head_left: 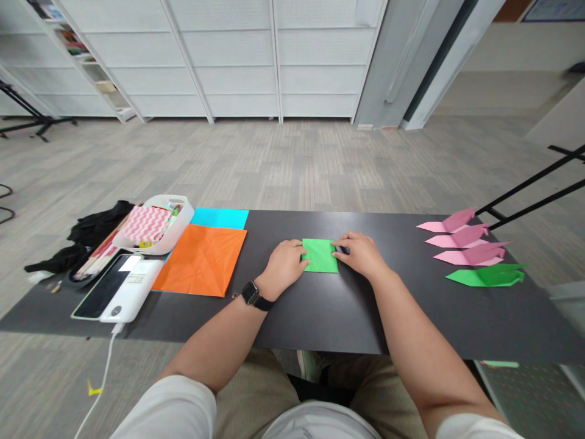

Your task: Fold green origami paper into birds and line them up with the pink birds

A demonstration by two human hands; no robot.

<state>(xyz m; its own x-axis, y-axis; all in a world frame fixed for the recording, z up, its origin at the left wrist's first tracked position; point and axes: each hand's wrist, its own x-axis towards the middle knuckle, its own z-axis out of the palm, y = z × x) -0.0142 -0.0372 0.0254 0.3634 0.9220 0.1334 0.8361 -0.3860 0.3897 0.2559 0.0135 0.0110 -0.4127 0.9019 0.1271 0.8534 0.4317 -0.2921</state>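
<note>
A folded green paper [320, 255] lies flat on the black table [347, 305] in front of me. My left hand [284, 265] rests on the paper's left edge, fingers curled and pressing down on it. At the paper's right edge sits my right hand [361, 253], its fingertips pinching and pressing that side. A black watch [250, 293] is on my left wrist.
Orange paper [202, 259] lies over a blue sheet [220, 217] to the left. Further left are a white tray [155, 224] of supplies, a phone [101, 294] and a white power bank [132, 291]. Three pink folded shapes [461, 238] and a green one [487, 276] lie at right.
</note>
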